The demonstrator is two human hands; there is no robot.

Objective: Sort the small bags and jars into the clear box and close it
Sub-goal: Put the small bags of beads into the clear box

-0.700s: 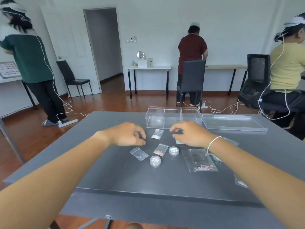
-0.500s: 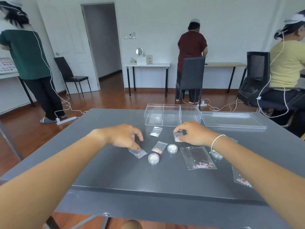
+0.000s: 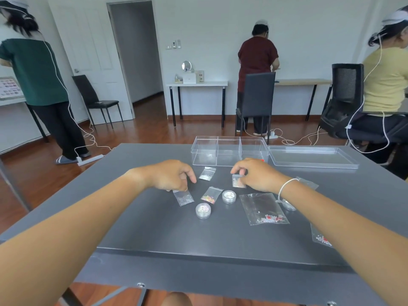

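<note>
Reddish wood flooring and white walls frame a dark grey worktop (image 3: pixel 136 221); at its ten o'clock a person in a green top (image 3: pixel 33 69) stands by a side desk, with a black chair (image 3: pixel 95 98) and an open doorway (image 3: pixel 136 51) further right. On the worktop, the left hand (image 3: pixel 170 175) pinches the top edge of a small clear bag (image 3: pixel 183 197) that lies flat. At that bag's four o'clock stands a glitter jar (image 3: pixel 203 210); a bag with orange bits (image 3: pixel 211 194), a second jar (image 3: pixel 229 196) and another small bag (image 3: pixel 207 173) lie at centre. The clear box (image 3: pixel 229 151) stands open at twelve o'clock, its lid (image 3: pixel 313 160) beside it. The right hand (image 3: pixel 258 175) pinches a small pale bag (image 3: pixel 238 181). A larger bag with red beads (image 3: pixel 262 209) lies at four o'clock.
</note>
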